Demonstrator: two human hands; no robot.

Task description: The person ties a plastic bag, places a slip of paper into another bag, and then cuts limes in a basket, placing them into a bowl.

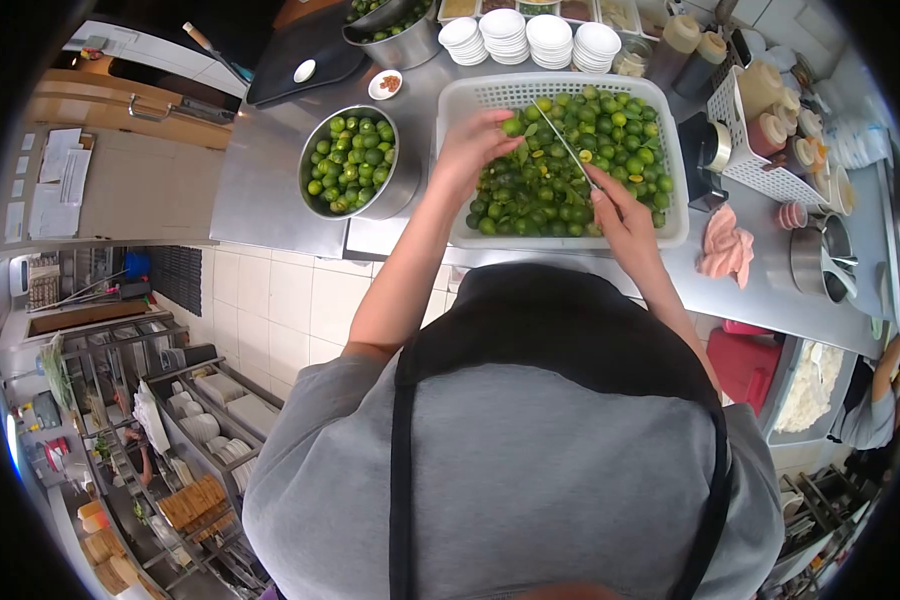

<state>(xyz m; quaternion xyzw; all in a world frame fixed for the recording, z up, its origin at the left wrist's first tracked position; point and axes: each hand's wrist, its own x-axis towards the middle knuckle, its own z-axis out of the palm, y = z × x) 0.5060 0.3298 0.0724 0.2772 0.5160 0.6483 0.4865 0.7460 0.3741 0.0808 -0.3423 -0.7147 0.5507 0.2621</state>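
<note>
My left hand (473, 148) is over the left side of a white plastic basket (448, 92), its fingertips closed round a small green calamansi lime (512, 127). In my right hand (625, 218) is a knife (567, 146) with a narrow blade, which points up and left across the basket. Below the blade lies a heap of calamansi limes (560, 212), some with leaves and a few showing yellow-orange. A steel pot (400, 175) full of the same limes stands to the left of the basket.
Stacked white saucers (550, 42) line the back of the steel counter (260, 190). A small dish (385, 84) and black tray (320, 60) are at the back left. To the right are a pink cloth (727, 247), a bottle basket (770, 180) and a saucepan (815, 265).
</note>
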